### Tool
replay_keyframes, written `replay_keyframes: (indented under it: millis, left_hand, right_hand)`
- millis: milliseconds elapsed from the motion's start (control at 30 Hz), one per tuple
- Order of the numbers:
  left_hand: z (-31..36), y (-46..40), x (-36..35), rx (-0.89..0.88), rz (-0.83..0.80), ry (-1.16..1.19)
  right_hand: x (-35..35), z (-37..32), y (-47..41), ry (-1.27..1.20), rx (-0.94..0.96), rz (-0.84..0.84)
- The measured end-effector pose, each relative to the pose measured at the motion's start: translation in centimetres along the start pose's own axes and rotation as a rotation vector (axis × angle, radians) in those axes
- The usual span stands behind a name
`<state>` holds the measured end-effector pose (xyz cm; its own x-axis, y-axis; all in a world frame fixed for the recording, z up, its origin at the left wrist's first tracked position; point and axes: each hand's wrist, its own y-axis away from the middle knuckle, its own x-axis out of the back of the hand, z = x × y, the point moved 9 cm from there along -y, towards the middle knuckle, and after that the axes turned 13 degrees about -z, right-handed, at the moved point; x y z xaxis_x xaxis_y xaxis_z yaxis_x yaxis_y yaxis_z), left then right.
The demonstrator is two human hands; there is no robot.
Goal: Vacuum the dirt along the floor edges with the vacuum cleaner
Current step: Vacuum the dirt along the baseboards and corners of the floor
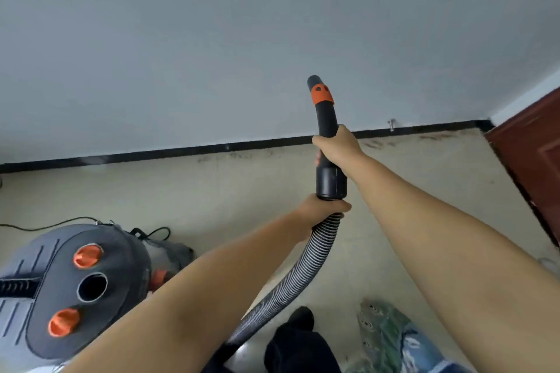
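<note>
One vacuum cleaner (75,288), grey w/ 2 orange knobs, lower left. One ribbed hose (298,272), black nozzle (325,118) at centre. Right hand (338,145) grips nozzle; left hand (322,209) grips hose top.

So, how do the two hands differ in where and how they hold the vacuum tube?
The right hand grips the rigid black nozzle handle higher up, below the orange collar. The left hand grips lower, where the ribbed hose meets the handle's wide end. The right hand wraps a smooth tube; the left hand wraps the flexible ribbed part. Both hands are curled round the tube, holding it raised with its tip toward the wall.
</note>
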<state>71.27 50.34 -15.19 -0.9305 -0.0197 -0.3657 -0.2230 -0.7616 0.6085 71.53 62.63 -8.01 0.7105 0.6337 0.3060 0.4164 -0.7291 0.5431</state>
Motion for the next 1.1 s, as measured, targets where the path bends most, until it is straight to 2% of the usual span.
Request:
replay_keyframes:
  millis: [167,333,433,667,767,933,1100]
  left_hand:
    - [1.8,-2.5,0.5,-0.087,0.107,0.037]
    - [1.1,-3.5,3.1,-0.188,0.225,0.176]
    - [-0.2,-3.2,5.2,-0.192,0.306,0.227]
    - [-3.4,-3.2,13.2,0.009,0.386,0.086]
    - [-4.0,-4.6,16.4,0.038,0.398,0.090]
    - [-6.1,-9.0,22.0,0.055,0.486,0.043]
    - [-13.1,-16.2,26.5,0.120,0.610,0.101]
  right_hand:
    - [0.0,-2.5,-1.9,0.107,0.102,-0.136]
    - [-4.0,-4.1,-3.9,0.264,0.195,-0.247]
    - [-6.4,-3.7,-5.4,0.308,0.202,-0.250]
    - [-10.6,1.2,-12.3,0.110,-0.037,-0.214]
    - [-13.0,2.5,-16.1,0.059,-0.095,-0.220]
    - [-16.7,6.7,-23.4,0.057,-0.196,-0.245]
    - [-21.4,15.1,-31.9,0.113,-0.260,-0.321]
